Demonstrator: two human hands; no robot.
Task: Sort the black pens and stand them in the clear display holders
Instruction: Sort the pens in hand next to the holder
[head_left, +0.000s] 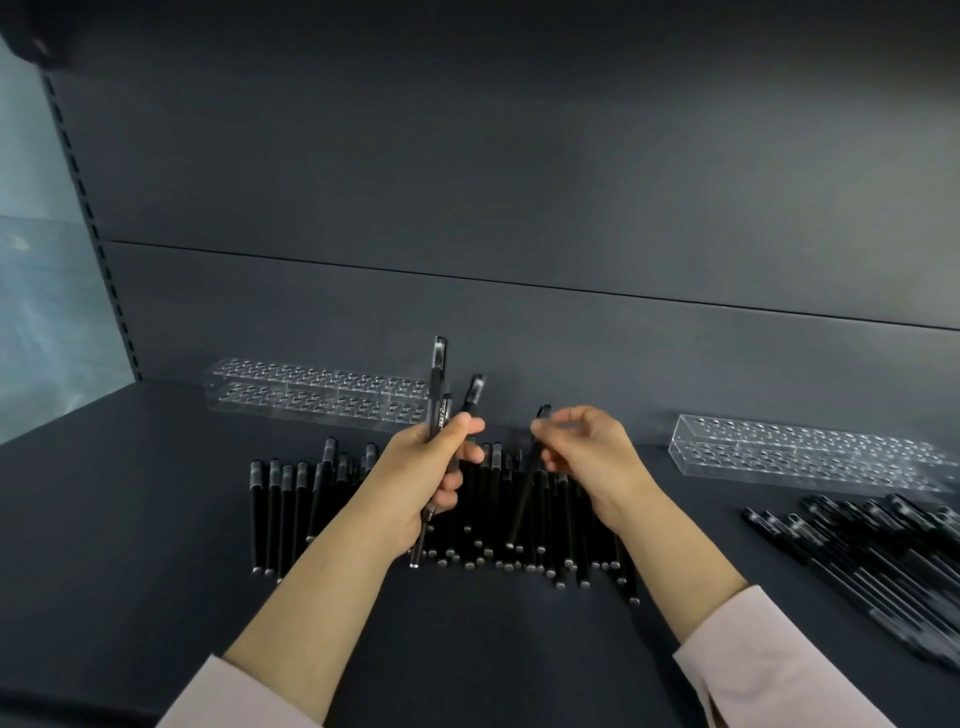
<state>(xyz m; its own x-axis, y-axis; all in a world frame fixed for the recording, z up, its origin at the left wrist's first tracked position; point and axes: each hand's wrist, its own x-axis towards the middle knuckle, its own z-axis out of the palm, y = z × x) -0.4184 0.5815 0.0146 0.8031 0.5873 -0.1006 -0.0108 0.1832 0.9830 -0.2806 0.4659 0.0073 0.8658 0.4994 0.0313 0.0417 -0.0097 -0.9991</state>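
Left hand (436, 467): fingers curled round a small bunch of black gel pens (438, 374), gripped mid-barrel, caps up. I count two or three; they overlap, so I can't be sure. Right hand (587, 452): thumb and fingertips pinch a single pen (524, 499) near its top. It hangs tilted, lower end down toward the heap, and the other fingers are loosely spread.

Main heap of pens (493, 519) lies flat on the dark shelf (156, 519), centre, under both hands, roughly parallel. A second heap (883, 545) sits at the near right, lying slantwise. Clear left holder (317, 395) is far left against the back panel. Clear right holder (800, 457) is right, just beyond the second heap. I see no pens standing in either holder.

Handling, my read: the pens are light, stiff and smooth plastic, so they roll and slide against each other. I'd pinch one at mid-barrel or just under the cap. Too low and it swings, as the right-hand one seems to. The holes look narrow, so go one pen at a time, held vertical over the hole. The acrylic holders look light and may shift if knocked.
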